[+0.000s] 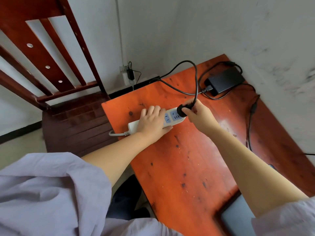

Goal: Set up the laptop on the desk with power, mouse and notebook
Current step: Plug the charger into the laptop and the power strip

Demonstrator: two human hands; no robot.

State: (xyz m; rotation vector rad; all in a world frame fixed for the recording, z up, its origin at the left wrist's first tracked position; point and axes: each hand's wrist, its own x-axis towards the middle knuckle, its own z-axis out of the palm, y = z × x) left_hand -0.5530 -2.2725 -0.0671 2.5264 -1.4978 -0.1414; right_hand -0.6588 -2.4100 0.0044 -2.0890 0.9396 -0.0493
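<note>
A white power strip (172, 117) lies on the orange wooden desk (187, 159). My left hand (151, 121) presses down on its middle, fingers wrapped over it. My right hand (197, 111) grips a black plug (182, 109) that sits at the strip's far end socket. The plug's black cable (196, 77) loops up and back to a black power adapter (225, 80) at the desk's far corner. A grey laptop (238, 217) shows at the lower right, partly hidden by my right arm.
A dark red wooden chair (68, 82) stands left of the desk. A wall socket with a charger (128, 74) is low on the wall behind. A second thin black cable (252, 120) runs along the desk's right side by the wall.
</note>
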